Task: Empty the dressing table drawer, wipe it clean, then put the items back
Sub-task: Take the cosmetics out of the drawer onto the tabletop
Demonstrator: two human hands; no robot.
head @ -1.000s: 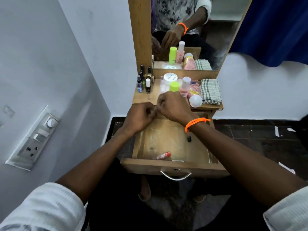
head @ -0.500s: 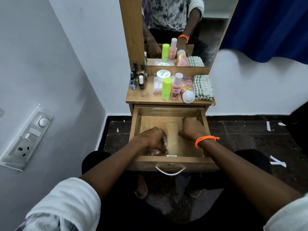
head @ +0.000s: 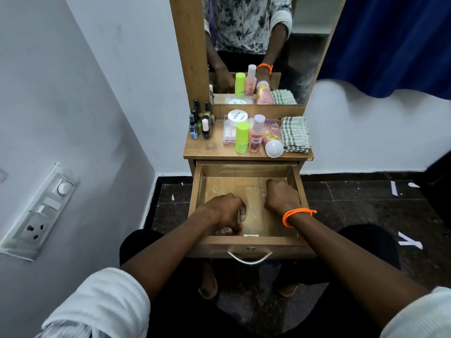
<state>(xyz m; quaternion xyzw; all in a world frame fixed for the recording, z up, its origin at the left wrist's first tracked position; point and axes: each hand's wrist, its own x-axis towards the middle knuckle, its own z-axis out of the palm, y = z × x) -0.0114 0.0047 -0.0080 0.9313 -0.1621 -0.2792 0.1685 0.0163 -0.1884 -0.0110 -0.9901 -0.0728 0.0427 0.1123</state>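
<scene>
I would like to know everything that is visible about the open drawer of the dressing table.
The drawer is light brown wood, as it looks, pulled out toward the person under the tabletop. Its front panel carries a curved metal handle and a small keyhole above it. The floor inside looks shiny and smudged. The left hand reaches down to a small red and white item near the front wall; the right hand is inside too, fingers curled.
</scene>
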